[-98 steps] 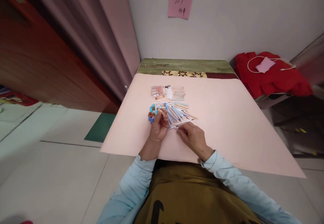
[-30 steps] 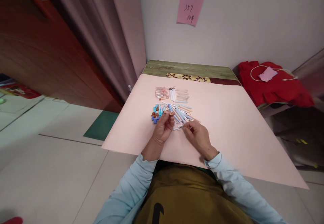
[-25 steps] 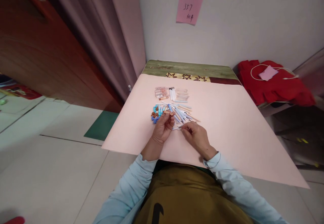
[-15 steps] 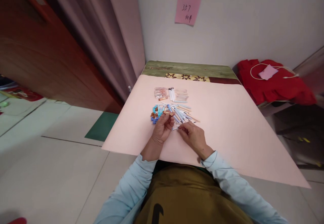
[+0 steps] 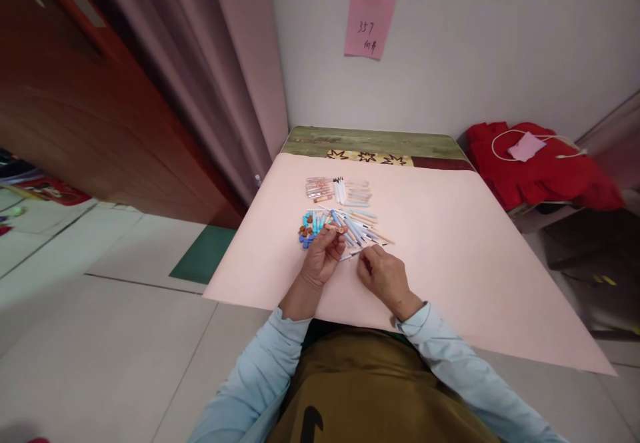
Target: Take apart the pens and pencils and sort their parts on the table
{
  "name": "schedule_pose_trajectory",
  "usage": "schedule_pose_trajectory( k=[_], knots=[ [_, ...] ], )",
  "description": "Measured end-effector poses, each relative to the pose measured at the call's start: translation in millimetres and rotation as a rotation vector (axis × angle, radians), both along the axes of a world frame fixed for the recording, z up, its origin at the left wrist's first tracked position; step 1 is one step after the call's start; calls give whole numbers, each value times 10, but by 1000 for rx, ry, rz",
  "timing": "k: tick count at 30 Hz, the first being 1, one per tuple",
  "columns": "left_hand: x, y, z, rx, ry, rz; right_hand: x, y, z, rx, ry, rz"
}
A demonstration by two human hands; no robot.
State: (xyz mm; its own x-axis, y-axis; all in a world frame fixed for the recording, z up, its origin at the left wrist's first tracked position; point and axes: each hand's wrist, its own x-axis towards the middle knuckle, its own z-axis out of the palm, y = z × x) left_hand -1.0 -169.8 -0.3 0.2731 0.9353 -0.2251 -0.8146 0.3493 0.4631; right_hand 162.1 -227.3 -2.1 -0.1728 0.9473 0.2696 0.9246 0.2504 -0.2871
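Note:
My left hand [image 5: 320, 260] is raised just over the pink table cover [image 5: 450, 256], fingers curled round a short brown pen barrel [image 5: 335, 228]. My right hand [image 5: 383, 273] rests on the cover beside it, fingers pinched on a thin white refill [image 5: 354, 253] that lies between the two hands. Directly beyond the hands is a loose pile of blue, beige and white pen parts [image 5: 357, 224]. A cluster of small blue and brown caps [image 5: 307, 226] sits at the pile's left end.
A neat row of clear, white and pale pen pieces [image 5: 337, 189] lies farther back. Bare patterned tabletop [image 5: 370, 144] shows at the wall. A pink note [image 5: 367, 26] hangs above. Red cloth with a cable [image 5: 543, 163] lies to the right; curtain and door stand left.
Both hands stay at the near edge of the pile. My right hand has drawn slightly toward me and closed on the thin refill. The view has tilted a little.

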Motion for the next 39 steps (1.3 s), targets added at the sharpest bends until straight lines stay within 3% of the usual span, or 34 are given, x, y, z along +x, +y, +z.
schedule_pose_trajectory(
  k=[6,16,23,27,35,39],
  knots=[
    [2,-7,23,-26,7,-6,78,-41,49,-17,68,50],
    [-9,-22,13,32,20,-55,113,-2,-9,-46,295,-21],
    [96,-67,74,-4,9,-45,70,84,368,-198,1152,21],
    [260,-88,153,51,-46,-53,1,122,588,-203,1424,34],
    [595,242,409,144,-66,-50,113,343,595,-104,1543,-121],
    [740,418,344,159,-79,-82,293,455,543,16,1455,-205]
  ],
)
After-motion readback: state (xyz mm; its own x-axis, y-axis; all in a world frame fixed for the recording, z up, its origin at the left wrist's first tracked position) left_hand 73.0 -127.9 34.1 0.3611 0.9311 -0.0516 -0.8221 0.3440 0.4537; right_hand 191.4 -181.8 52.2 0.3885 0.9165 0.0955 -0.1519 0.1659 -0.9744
